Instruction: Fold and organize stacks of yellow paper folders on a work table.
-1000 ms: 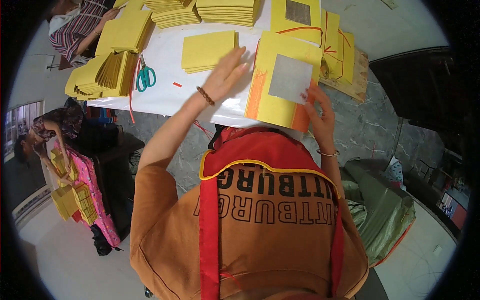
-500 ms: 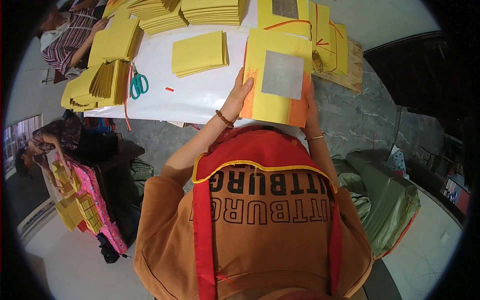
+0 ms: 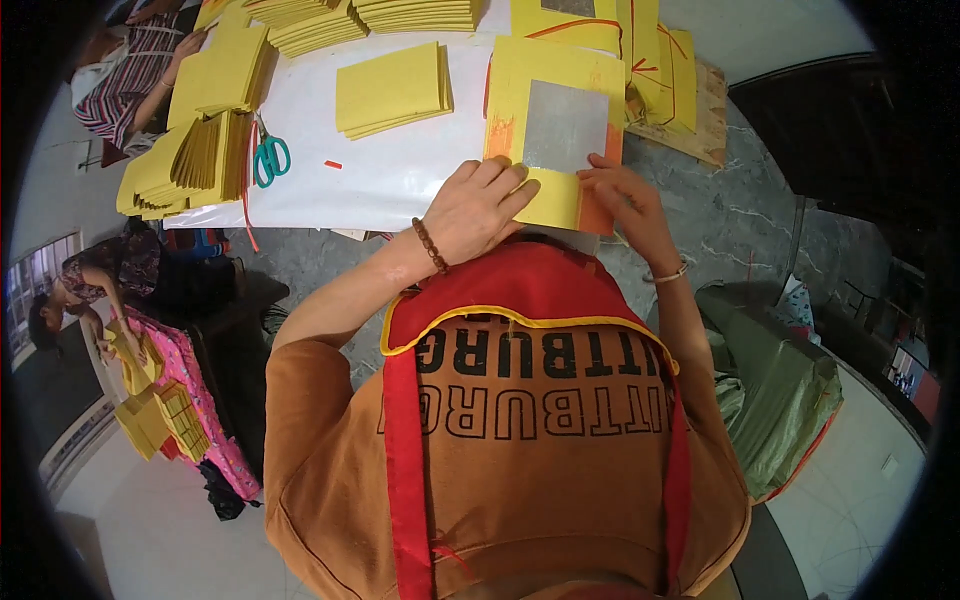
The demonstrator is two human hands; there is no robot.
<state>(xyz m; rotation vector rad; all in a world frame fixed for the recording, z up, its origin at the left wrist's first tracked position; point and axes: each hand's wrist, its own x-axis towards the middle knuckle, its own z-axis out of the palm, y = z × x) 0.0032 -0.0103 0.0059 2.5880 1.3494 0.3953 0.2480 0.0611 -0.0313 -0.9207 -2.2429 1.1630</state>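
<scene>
A stack of yellow paper (image 3: 505, 70) lies at the table's near right edge. Its top sheet carries a silver-grey square (image 3: 565, 122) and orange bands at the sides. My left hand (image 3: 480, 205) lies over the near left corner of this stack, fingers bent and closed on the paper; the underside of the grip is hidden. At the near right corner is my right hand (image 3: 630, 205), its fingers apart and the fingertips touching the orange band. Farther left lies a thinner pile of folded yellow paper (image 3: 392, 90).
Teal-handled scissors (image 3: 270, 160) and a red scrap (image 3: 333, 164) lie on the white table (image 3: 320, 200). Yellow stacks (image 3: 215, 80) line its left and far sides. Red-tied yellow bundles (image 3: 680, 85) stand on a wooden board (image 3: 712, 110). Two other people (image 3: 125, 90) work at left.
My left hand has slid from the stack's left side onto its near corner. My right hand has come from the right side onto the top, fingers spreading. The stack appears slightly higher in view.
</scene>
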